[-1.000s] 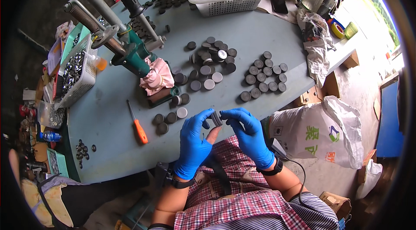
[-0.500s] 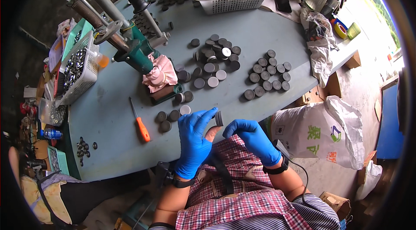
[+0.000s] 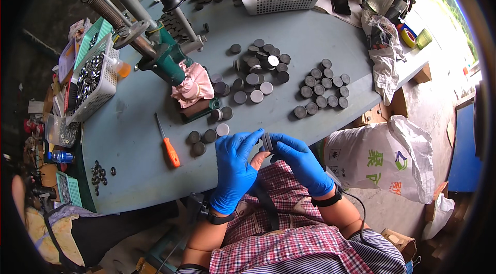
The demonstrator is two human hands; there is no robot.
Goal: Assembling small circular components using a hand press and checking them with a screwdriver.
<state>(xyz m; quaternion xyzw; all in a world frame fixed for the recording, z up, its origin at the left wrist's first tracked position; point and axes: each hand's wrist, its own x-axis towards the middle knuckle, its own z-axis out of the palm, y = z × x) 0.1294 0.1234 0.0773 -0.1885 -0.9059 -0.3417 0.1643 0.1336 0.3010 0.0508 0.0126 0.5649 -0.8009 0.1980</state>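
A dark round disc with a paler edge is held on edge above the near side of the table. My left hand, in a blue glove with the thumb tip bare, pinches it from the left. My right hand, gloved in blue, meets it from the right with bent fingers closed against it. Short of my hands, to the left, lie several dark round discs and one with a pale top. A loose pile of similar discs sits farther off, beside a spread group to its right.
A green hand press with a pink cloth stands at left. Near it lies an orange-handled screwdriver. White baskets of metal parts stand at the back and left. A white sack is at right, beyond the table edge.
My right hand has moved left and its fingers now touch the disc. My left hand still pinches it, shifted slightly to the right. The view has shifted slightly.
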